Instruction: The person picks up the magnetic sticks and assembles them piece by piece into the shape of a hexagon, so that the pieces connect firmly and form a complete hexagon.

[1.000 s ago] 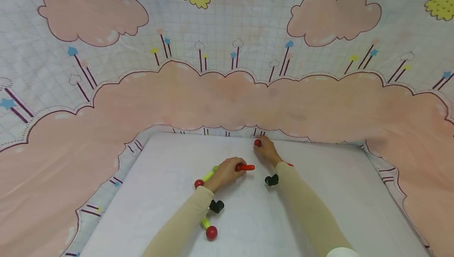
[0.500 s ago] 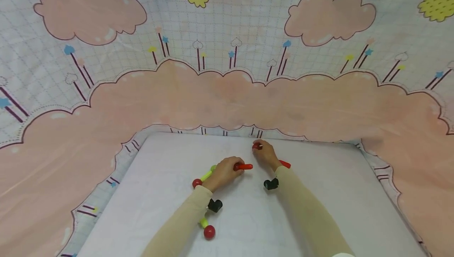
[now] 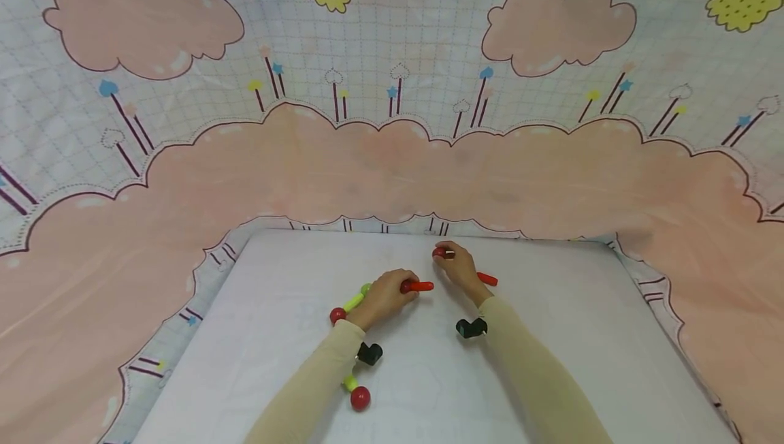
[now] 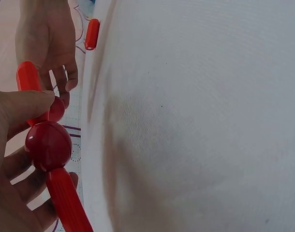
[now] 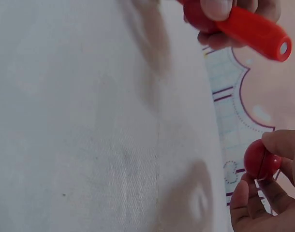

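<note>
My left hand (image 3: 387,296) grips a dark red ball (image 4: 48,146) that carries a red magnetic stick (image 4: 69,203). A second red stick (image 4: 29,79) runs up from the ball beneath the thumb. Metal shows at the end of one red stick (image 5: 263,36) in the right wrist view. Farther back on the right, my right hand (image 3: 461,270) pinches a separate red ball (image 5: 261,159) between thumb and fingers. The two hands are apart, with both balls held above the white table (image 3: 527,362). Behind the right wrist lies a loose red stick (image 3: 487,279).
Left of the left forearm, a lime stick (image 3: 352,303) joins a green ball (image 3: 366,289) and a red ball (image 3: 337,315). Nearer, another red ball (image 3: 360,398) meets a lime stick (image 3: 350,383) partly hidden by the sleeve. A patterned cloth (image 3: 392,171) rises behind the table.
My right hand has come slightly nearer with its ball, and its wrist has dropped. More of the loose red stick now shows. The left hand keeps its grip, and the head view has shifted slightly.
</note>
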### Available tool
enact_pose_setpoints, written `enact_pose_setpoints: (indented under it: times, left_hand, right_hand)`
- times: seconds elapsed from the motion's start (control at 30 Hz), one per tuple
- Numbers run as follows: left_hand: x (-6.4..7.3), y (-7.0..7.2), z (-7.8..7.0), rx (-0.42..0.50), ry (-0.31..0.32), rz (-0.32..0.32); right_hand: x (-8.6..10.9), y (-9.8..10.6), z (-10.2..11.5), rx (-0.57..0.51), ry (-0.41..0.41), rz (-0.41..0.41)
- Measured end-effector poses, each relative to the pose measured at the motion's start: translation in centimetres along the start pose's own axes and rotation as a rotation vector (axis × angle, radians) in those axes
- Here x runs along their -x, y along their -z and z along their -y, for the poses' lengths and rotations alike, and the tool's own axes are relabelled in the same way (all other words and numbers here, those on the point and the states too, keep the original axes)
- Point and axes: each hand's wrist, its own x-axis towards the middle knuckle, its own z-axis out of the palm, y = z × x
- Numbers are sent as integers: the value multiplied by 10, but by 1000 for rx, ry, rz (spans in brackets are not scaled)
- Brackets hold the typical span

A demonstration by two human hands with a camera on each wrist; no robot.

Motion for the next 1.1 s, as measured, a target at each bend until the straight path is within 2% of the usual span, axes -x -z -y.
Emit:
enact_pose_setpoints:
  times: [0.67, 0.83, 1.1]
  left_hand:
    - [2, -1, 1, 4, -5, -9]
    - [2, -1, 1, -3, -16, -20]
    - [3, -1, 2, -8, -19, -23]
  right_hand:
    - [46, 19, 2, -121, 14, -10]
    - [57, 23, 1, -151, 51, -5]
    - [72, 25, -2, -160, 52, 7]
